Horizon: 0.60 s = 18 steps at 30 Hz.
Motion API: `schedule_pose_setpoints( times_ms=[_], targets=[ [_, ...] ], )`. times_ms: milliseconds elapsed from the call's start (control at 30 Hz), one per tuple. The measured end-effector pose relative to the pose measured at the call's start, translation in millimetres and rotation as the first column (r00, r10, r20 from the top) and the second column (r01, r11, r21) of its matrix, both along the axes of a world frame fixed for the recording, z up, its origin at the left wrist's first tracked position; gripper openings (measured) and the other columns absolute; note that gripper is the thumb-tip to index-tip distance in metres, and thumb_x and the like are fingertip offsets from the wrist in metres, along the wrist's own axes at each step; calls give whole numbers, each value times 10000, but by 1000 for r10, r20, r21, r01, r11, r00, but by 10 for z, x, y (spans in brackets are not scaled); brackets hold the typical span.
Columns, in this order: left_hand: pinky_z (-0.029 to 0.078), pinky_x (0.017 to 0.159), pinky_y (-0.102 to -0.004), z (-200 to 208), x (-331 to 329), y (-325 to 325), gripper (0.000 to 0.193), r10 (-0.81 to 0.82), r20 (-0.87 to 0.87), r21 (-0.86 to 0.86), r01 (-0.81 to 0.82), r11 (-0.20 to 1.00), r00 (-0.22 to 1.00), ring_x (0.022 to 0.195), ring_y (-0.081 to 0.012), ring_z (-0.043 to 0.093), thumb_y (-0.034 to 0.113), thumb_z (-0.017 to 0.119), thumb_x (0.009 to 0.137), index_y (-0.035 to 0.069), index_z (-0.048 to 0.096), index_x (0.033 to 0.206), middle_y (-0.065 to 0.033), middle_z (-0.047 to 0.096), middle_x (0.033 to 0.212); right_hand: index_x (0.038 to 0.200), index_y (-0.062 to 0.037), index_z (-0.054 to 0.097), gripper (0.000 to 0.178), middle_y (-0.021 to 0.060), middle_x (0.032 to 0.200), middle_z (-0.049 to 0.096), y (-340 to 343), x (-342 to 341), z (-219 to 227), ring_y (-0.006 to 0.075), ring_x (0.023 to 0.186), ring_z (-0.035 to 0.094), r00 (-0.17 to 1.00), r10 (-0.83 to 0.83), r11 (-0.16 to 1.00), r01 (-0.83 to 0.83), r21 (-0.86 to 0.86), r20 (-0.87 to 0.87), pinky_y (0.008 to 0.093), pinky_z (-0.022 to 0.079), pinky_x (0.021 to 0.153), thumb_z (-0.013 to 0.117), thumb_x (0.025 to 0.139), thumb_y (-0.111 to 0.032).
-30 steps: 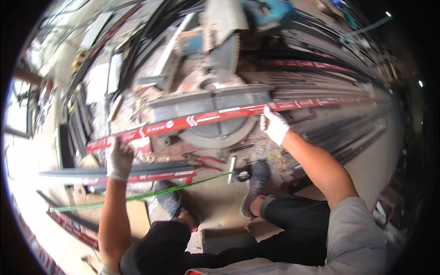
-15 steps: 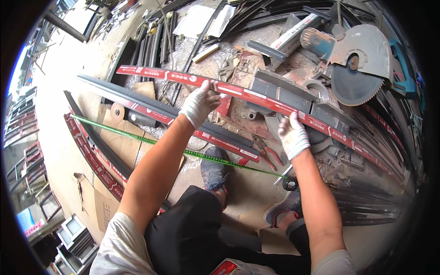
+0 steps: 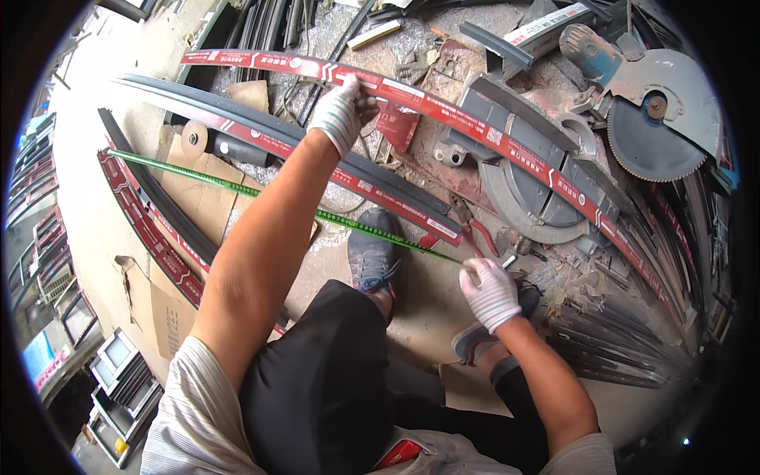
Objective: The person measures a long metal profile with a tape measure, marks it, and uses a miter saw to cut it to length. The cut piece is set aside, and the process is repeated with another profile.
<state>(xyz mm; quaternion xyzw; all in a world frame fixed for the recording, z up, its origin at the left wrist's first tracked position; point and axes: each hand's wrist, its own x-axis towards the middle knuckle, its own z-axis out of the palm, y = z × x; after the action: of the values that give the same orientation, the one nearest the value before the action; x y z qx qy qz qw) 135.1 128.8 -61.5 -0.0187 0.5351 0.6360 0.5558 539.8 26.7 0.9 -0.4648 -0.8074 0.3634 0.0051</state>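
Observation:
My left hand [image 3: 342,119], in a white striped glove, is closed around the near edge of a long bar covered in red printed film [image 3: 443,113]. The bar slants from upper left to lower right, across the saw base. My right hand [image 3: 489,294], gloved alike, is low at the right end of a green tape measure [image 3: 372,229], fingers curled over it; the tape's case is hidden by the hand. The tape blade runs out leftward to the end of another red-filmed bar [image 3: 150,233]. A grey bar with a red side [image 3: 293,153] lies between.
A cut-off saw with a round toothed blade [image 3: 655,142] stands at the right, its grey base [image 3: 530,198] under the held bar. Pliers [image 3: 479,236] lie near my right hand. Cardboard [image 3: 158,309] is at left, and stacked dark profiles [image 3: 609,340] at lower right.
My right hand has let go of the red-filmed bar and moved down to the tape measure. My left hand still holds the bar. The view has shifted slightly.

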Motion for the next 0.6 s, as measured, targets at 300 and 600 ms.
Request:
schedule_pose_setpoints(
  times_ms=[300, 600],
  targets=[
    [546, 634, -432, 66, -334, -20, 336, 189, -111, -137, -203, 969, 976, 581, -235, 559, 412, 634, 1015, 117, 591, 862, -52, 539, 676, 1429, -51, 446, 818, 154, 1422, 496, -271, 638, -436, 338, 1340, 449, 858, 233, 943, -315, 112, 458, 506, 338, 1148, 813, 769, -367],
    [543, 697, -365, 237, -37, -167, 375, -120, -11, -85, 118, 989, 993, 642, -175, 594, 460, 646, 1004, 91, 612, 1060, -32, 628, 791, 1390, -53, 484, 772, 151, 1392, 493, -369, 975, -739, 343, 1274, 491, 787, 181, 973, -229, 7, 590, 504, 389, 1087, 833, 757, -325]
  ],
)
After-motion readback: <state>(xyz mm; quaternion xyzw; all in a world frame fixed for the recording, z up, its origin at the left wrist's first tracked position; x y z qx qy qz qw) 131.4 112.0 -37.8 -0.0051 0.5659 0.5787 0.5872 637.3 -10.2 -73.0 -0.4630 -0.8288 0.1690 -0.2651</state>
